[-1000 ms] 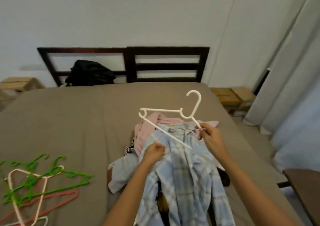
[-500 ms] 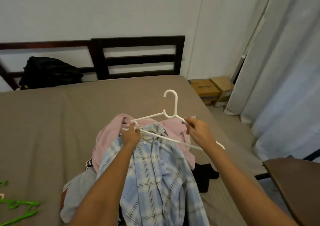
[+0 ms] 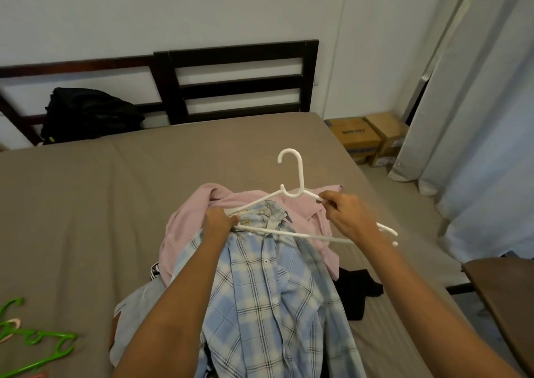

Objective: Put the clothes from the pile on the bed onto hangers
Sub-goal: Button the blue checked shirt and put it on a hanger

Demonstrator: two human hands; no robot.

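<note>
In 1 second the hanger (image 3: 292,195) has dropped to the collar of the shirt (image 3: 268,285) atop the pile (image 3: 185,230) on the bed (image 3: 86,204), with the left hand (image 3: 219,221) gripping the collar at its tip and the right hand (image 3: 344,215) pinching its other arm, so sleeving 1 shoulder looks underway.

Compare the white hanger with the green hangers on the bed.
The white hanger is white; the green hangers are bright green. The right hand holds the white hanger aloft, one end by the left hand gripping the plaid shirt; the green hangers lie untouched on the bed. All carry no clothes yet.
</note>
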